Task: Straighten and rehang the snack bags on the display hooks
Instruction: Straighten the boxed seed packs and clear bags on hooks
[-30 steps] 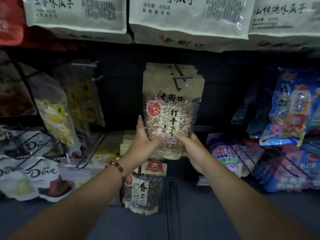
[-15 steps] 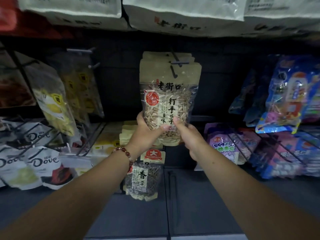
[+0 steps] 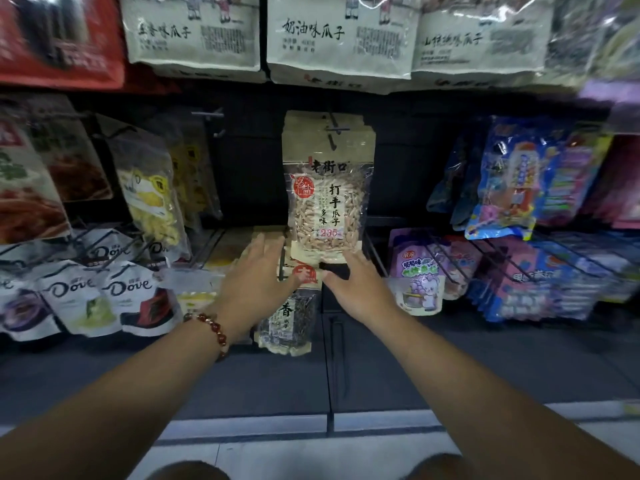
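Hands came off: our left hand point(image 3: 258, 271) and right hand point(image 3: 360, 284) had let go, fingers spread, just below the seed bag point(image 3: 327, 202), which hung straight on its hook point(image 3: 334, 128). Next bag, probably.

I see the seed bag point(image 3: 327, 202) hanging upright and square at the front of its stack on the display hook point(image 3: 334, 128), kraft-paper top, clear window full of pale seeds, red seal and black characters. Below it hangs a dark seed bag point(image 3: 289, 323), partly covered, tilted slightly.
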The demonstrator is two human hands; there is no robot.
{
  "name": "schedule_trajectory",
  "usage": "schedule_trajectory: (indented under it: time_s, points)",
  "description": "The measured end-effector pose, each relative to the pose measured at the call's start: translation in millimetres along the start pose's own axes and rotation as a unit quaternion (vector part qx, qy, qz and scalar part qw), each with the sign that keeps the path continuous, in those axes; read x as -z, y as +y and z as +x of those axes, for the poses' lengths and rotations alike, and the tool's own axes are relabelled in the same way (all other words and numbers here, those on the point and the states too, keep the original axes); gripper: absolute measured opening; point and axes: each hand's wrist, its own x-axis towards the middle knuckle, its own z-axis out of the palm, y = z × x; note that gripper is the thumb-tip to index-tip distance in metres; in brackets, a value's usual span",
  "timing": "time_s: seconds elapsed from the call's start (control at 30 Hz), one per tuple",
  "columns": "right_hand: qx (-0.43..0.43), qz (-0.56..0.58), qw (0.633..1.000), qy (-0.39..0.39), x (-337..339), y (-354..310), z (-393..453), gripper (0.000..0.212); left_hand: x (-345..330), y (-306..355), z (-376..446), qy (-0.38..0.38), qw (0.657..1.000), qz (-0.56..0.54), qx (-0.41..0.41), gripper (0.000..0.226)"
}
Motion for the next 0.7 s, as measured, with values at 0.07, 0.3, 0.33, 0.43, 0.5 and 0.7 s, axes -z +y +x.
schedule_trajectory:
  time_s: [0.07,0.3,0.33,0.43,0.5,0.7]
  points:
    - [0.010,-0.022,1.000,-0.012,3.1,-2.8,-17.8,0.071,4.3,-0.2,-18.4,-0.002,0.999,0.039,-0.022,0.080]
    - [0.050,-0.120,0.991,-0.032,-4.7,0.6,-56.7,0.072,-0.3,-18.7,-64.1,0.035,0.976,0.164,-0.141,0.062]
    - [0.053,-0.134,0.989,-0.040,-8.4,2.5,-60.4,0.073,-4.3,-22.5,-68.8,0.034,0.972,0.180,-0.150,0.060]
    - [0.058,-0.178,0.980,-0.067,-26.3,12.4,-68.9,0.073,-24.5,-38.0,-83.8,0.005,0.971,0.202,-0.125,0.063]
    - [0.058,-0.207,0.973,-0.089,-42.7,21.2,-73.8,0.073,-36.5,-49.8,-92.9,-0.045,0.972,0.215,-0.087,0.069]
    - [0.024,-0.229,0.959,-0.166,-78.6,25.7,-70.0,0.080,-48.0,-64.4,-91.5,-0.113,0.972,0.205,-0.030,0.073]
